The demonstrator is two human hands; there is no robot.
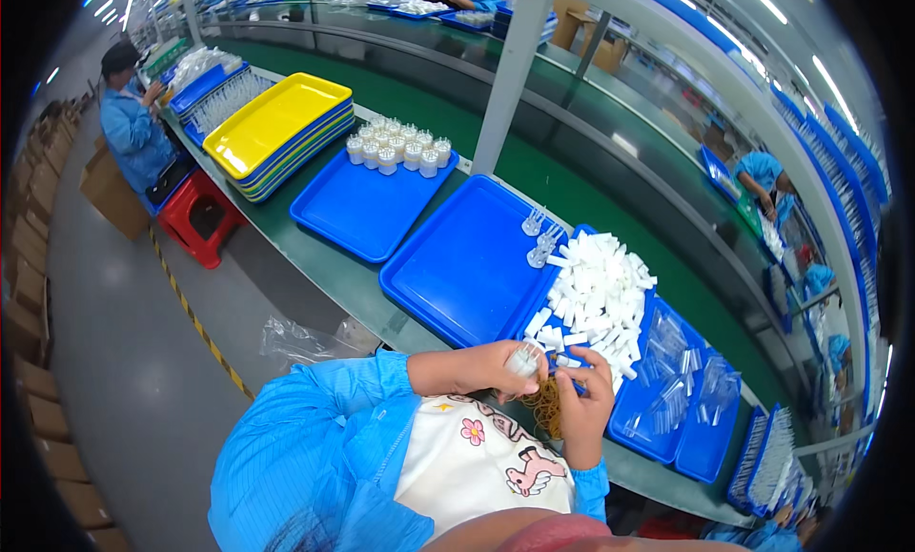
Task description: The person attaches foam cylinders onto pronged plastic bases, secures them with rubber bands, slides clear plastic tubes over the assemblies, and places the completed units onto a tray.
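Observation:
My left hand [469, 369] is closed around a clear plastic cylindrical piece with white inside [522, 361], held upright near my chest. Close beside it, my right hand [585, 401] has its thumb and forefinger bent toward each other. A bit of white shows at those fingertips; I cannot tell whether it is held or lies behind them. Between and below my hands hangs a bunch of tan rubber bands [546, 411]. Just beyond them, short white tubular pieces [602, 290] are heaped on a blue tray.
A blue tray [457, 266] carries a few clear pronged holders [541, 237]. Left of it, another tray [357, 209] bears filled white assemblies [398, 144]. Stacked trays [276, 123] stand farther left. Clear tubes [667, 371] lie on trays at right. A post [510, 85] rises behind; co-workers sit nearby.

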